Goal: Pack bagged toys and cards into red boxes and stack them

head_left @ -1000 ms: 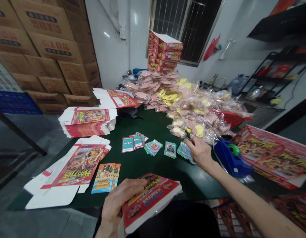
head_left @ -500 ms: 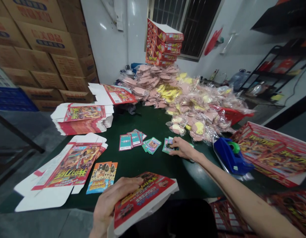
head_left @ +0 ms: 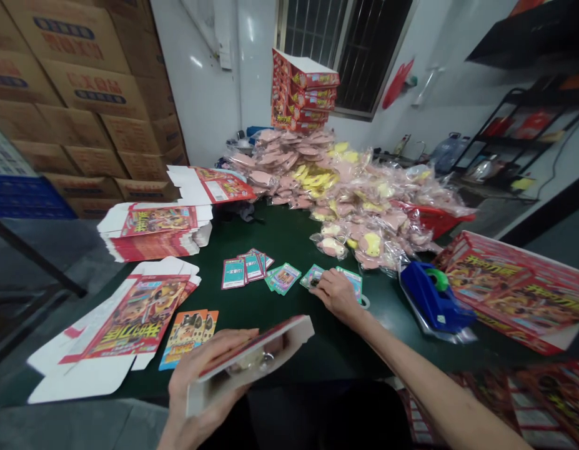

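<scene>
Box (head_left: 296, 337) clasped in left grip (head_left: 190, 378), right grip (head_left: 338, 297) narrow, touching cards (head_left: 311, 275)

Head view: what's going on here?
A person's left hand holds a red-and-white box tilted above the near edge of the green table, with something shiny showing inside. The right hand is at a small pile of green-edged cards; whether it has gripped one can't be told. Flat cartons lie to the left, a blue tape dispenser sits to the right, and bagged pink and yellow items are heaped behind.
</scene>
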Available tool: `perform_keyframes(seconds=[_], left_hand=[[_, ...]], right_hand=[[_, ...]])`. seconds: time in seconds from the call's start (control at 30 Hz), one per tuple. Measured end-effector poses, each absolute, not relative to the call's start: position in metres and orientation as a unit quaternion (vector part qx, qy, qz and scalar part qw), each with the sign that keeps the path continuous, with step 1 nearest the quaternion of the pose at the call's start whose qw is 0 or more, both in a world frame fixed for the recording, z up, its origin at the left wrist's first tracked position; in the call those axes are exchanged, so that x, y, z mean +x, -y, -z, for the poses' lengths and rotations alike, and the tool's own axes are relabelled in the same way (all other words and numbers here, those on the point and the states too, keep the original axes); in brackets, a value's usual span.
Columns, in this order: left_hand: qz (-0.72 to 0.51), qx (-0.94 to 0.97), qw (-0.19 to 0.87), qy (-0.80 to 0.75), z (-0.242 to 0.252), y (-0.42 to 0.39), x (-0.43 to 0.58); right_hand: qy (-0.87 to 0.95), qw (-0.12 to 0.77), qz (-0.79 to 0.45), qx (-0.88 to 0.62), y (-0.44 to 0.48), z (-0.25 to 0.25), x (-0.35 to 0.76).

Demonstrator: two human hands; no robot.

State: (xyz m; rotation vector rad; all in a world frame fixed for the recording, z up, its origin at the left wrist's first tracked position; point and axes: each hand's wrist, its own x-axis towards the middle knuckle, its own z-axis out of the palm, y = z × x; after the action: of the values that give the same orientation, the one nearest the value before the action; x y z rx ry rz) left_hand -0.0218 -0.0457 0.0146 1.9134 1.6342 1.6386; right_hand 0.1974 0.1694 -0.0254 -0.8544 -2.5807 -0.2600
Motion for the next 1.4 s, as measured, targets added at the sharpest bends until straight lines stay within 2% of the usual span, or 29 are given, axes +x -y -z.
perform_keyframes(seconds=[0.23,0.6,0.67,0.77,0.87,0.9,1.0,1.1,1.3,1.4], left_hand=[[-0.543,0.609,0.084,-0.572,-0.014,0.043,-0.024],[-0.574,0.572,0.060,-0.583,-0.016,0.040,-0.020],[-0.570,0.573,0.067,-0.586,-0.015,0.041,-0.021],[-0.559,0.579,0.099,-0.585,-0.015,0.042,-0.021],[-0.566,0.561,0.138,-0.588,-0.015,0.043,-0.019],[-0.573,0.551,0.150,-0.589,-0.015,0.042,-0.018],[-0.594,0.529,0.174,-0.580,-0.014,0.041,-0.016],[-0.610,0.528,0.190,-0.559,-0.013,0.041,-0.015],[-0.577,0.576,0.167,-0.555,-0.021,0.044,-0.017],[-0.569,0.581,0.174,-0.555,-0.021,0.044,-0.018]], right_hand=[[0.931,0.227,0.063,-0.279,-0.171,0.010,0.210],[0.918,0.300,0.010,-0.259,-0.173,0.022,0.211],[0.898,0.345,0.020,-0.272,-0.173,0.006,0.219],[0.817,0.470,0.018,-0.334,-0.154,-0.035,0.231],[0.686,0.617,-0.074,-0.379,-0.105,-0.086,0.239],[0.683,0.627,-0.102,-0.361,-0.085,-0.102,0.239],[0.792,0.543,-0.134,-0.245,-0.037,-0.132,0.228],[0.868,0.468,-0.111,-0.125,-0.021,-0.133,0.208],[0.858,0.501,0.014,-0.113,-0.035,-0.102,0.175],[0.869,0.487,0.051,-0.074,-0.034,-0.094,0.164]])
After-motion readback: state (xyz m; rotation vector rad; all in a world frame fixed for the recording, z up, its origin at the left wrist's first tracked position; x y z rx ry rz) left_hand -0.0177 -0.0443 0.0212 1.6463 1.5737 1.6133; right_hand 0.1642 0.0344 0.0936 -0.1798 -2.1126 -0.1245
